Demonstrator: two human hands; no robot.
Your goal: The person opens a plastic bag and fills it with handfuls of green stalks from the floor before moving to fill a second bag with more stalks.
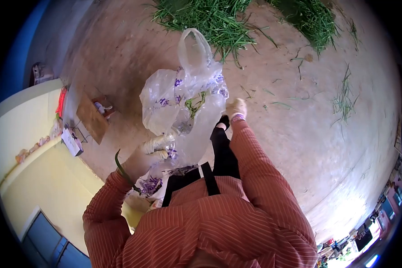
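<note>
A large clear plastic bag (158, 118) with purple print hangs open in front of my body, one loop handle standing up at its far side. A small bunch of green stalks (194, 105) shows inside it. My left hand (149, 152), in a pale glove, has its fingers closed on the bag's near left edge. A long green leaf (120, 166) lies against that wrist. My right hand (236, 108), also in a pale glove, is a fist at the bag's right edge; its fingertips are hidden, but it appears to grip the plastic.
Heaps of long green leaves (205, 27) lie on the concrete floor (277, 134) ahead, with another heap (315, 27) to their right. Loose blades (344, 100) are scattered at the right. A small wooden stool or table (93, 117) stands left, near a yellow wall (44, 174).
</note>
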